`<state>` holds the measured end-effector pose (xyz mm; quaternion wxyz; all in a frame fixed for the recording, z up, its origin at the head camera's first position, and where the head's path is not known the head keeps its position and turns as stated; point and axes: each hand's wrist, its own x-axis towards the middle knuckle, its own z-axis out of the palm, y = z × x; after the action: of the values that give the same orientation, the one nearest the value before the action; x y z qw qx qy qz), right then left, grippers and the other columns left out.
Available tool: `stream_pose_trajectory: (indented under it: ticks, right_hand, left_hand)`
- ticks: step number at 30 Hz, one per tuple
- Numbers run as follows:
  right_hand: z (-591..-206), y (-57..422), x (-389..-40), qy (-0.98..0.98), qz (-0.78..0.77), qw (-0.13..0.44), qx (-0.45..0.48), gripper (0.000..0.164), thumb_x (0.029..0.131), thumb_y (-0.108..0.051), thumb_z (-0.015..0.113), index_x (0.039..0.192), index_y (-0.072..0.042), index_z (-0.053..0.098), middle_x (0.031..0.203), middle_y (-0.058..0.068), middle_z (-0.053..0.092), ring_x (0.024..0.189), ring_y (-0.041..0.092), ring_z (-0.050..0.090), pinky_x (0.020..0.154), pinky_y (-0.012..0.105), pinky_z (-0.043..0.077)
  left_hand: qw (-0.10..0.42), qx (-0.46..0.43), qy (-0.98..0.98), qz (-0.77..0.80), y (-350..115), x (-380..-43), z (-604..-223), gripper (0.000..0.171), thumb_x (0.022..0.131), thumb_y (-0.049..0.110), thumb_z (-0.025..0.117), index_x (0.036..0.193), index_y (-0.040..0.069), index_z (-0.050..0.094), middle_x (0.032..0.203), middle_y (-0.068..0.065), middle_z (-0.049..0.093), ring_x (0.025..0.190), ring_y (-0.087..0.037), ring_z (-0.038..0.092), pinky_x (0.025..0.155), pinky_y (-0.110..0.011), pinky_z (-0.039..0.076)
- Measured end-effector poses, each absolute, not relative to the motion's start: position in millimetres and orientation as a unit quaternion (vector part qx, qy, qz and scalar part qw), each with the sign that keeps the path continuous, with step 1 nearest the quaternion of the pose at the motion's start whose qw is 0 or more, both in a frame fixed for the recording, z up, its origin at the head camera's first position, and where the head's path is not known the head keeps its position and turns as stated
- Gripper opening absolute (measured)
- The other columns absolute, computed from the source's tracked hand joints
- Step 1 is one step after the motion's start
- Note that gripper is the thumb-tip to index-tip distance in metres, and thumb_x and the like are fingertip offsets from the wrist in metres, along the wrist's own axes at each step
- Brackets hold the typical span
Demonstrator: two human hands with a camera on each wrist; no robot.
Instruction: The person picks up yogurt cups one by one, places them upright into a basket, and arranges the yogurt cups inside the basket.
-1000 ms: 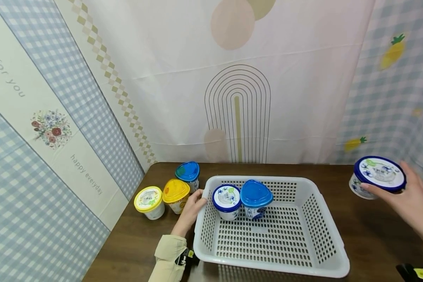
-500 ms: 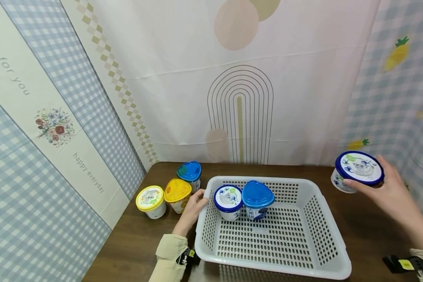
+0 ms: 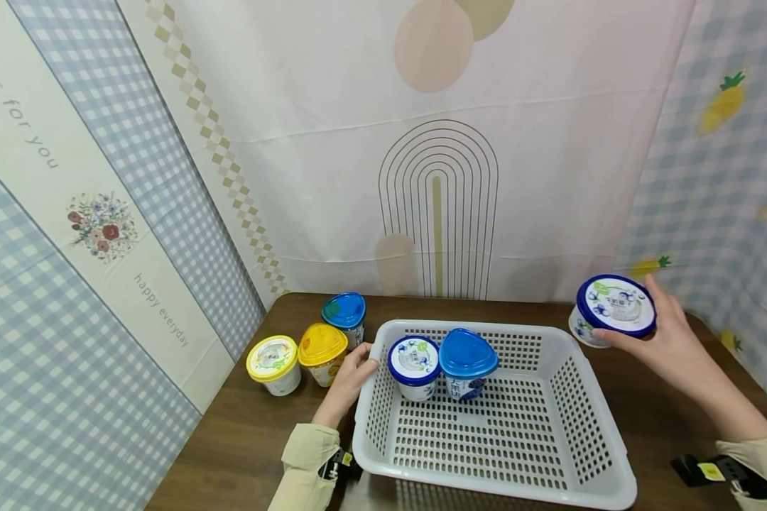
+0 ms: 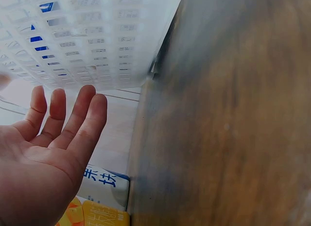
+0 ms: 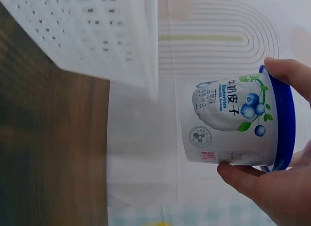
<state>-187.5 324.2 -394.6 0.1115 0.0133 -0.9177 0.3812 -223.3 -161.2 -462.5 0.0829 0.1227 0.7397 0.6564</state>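
Note:
My right hand [image 3: 667,341] grips a white yogurt cup [image 5: 228,124] with a dark blue lid and blueberries printed on its side. It is raised behind the right back corner of the white plastic basket [image 3: 588,404], thumb and fingers around the lid end. My left hand [image 3: 348,380] rests at the basket's left rim, and in the left wrist view its fingers [image 4: 82,114] extend loosely toward the perforated outer wall. Inside the basket, at the left, stand a round blue-lidded cup [image 3: 414,365] and a cup with a rounded-triangular blue lid [image 3: 466,362].
Left of the basket on the brown table [image 3: 224,433] stand a yellow-lidded round cup [image 3: 275,365], a yellow triangular-lidded cup [image 3: 322,355] and a blue triangular-lidded cup [image 3: 345,316]. Printed cloth [image 3: 294,177] hangs behind and at both sides.
My right hand has carried the blue-lidded cup leftward, closer to the basket's back right corner. The left hand and the other cups have kept their places.

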Motion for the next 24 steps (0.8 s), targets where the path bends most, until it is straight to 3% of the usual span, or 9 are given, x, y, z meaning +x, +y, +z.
stream_pose_trajectory:
  ticks: [11,24]
  right_hand:
    - [-394.1,303.6,-192.1,-0.910,0.400,0.102,0.045,0.116,0.087,-0.037,0.078,0.160,-0.003,-0.004,0.157,0.039,0.000,0.134,0.065,0.018,0.096,0.081,0.024]
    - [-392.9,288.3,-195.6,-0.919,0.381,0.055,0.082,0.118,0.084,-0.039,0.080,0.160,-0.002,-0.002,0.155,0.039,0.005,0.128,0.063,0.026,0.090,0.079,0.033]
  left_hand:
    - [0.086,0.125,0.740,0.655,-162.3,-223.2,-463.6,0.025,0.097,0.004,0.047,0.118,-0.008,0.051,0.099,-0.019,0.066,0.081,-0.023,0.066,0.070,-0.030,0.057]
    - [0.086,0.126,0.738,0.657,-161.9,-224.3,-464.2,0.025,0.097,0.004,0.046,0.119,-0.009,0.051,0.100,-0.016,0.065,0.080,-0.020,0.065,0.070,-0.030,0.057]
